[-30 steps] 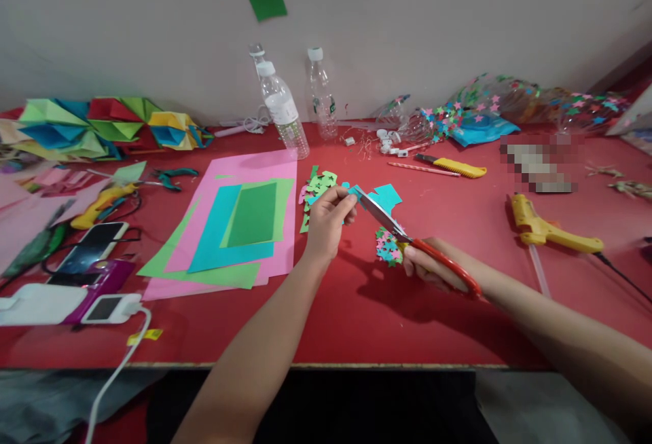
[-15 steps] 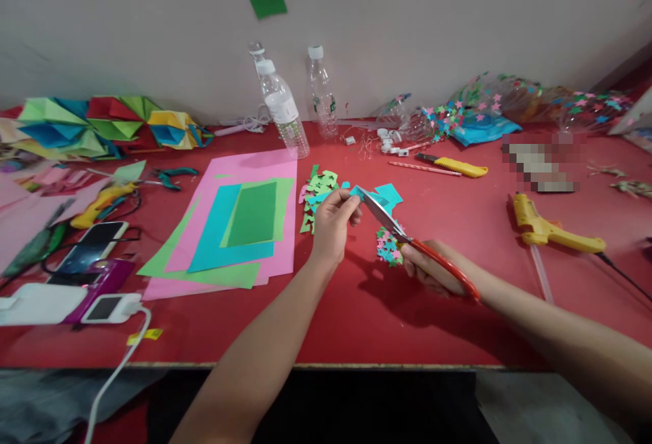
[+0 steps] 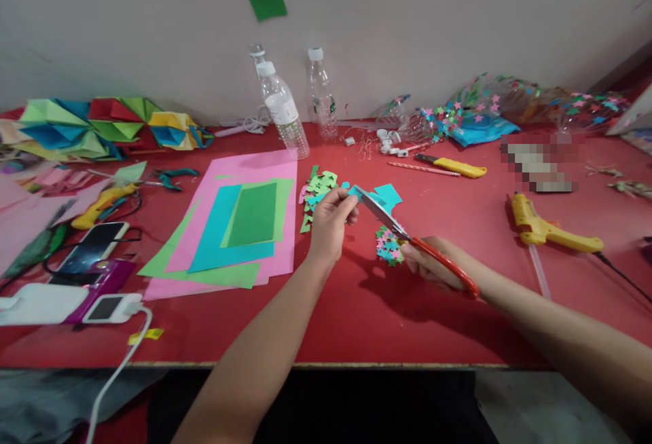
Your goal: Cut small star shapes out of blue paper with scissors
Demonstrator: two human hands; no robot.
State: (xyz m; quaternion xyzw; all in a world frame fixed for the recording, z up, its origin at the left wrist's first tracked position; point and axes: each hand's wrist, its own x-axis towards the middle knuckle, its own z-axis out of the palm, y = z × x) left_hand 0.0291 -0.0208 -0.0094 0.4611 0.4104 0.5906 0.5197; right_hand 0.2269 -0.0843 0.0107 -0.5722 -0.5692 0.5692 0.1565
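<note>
Between thumb and fingers, my left hand (image 3: 332, 223) pinches a small piece of blue paper (image 3: 354, 191). My right hand (image 3: 432, 264) grips red-handled scissors (image 3: 443, 266), their blades reaching up and left to the blue paper. Whether the blades are fully closed is hard to make out. Below the blades lies a small pile of paper stars (image 3: 390, 248) in pink, blue and green. Green paper scraps (image 3: 322, 182) lie behind my left hand, and a larger blue paper piece (image 3: 388, 196) rests just beyond the scissors.
Stacked coloured sheets (image 3: 249, 216) lie to the left. Plastic bottles (image 3: 288, 121) stand at the back. A yellow utility knife (image 3: 458, 167) and a yellow glue gun (image 3: 550, 230) lie to the right. Phones (image 3: 92, 250), cables and folded paper shapes (image 3: 102, 125) occupy the far left.
Almost nothing differs. Both hands, the scissors and the blue paper have shifted very slightly, and the grips are the same.
</note>
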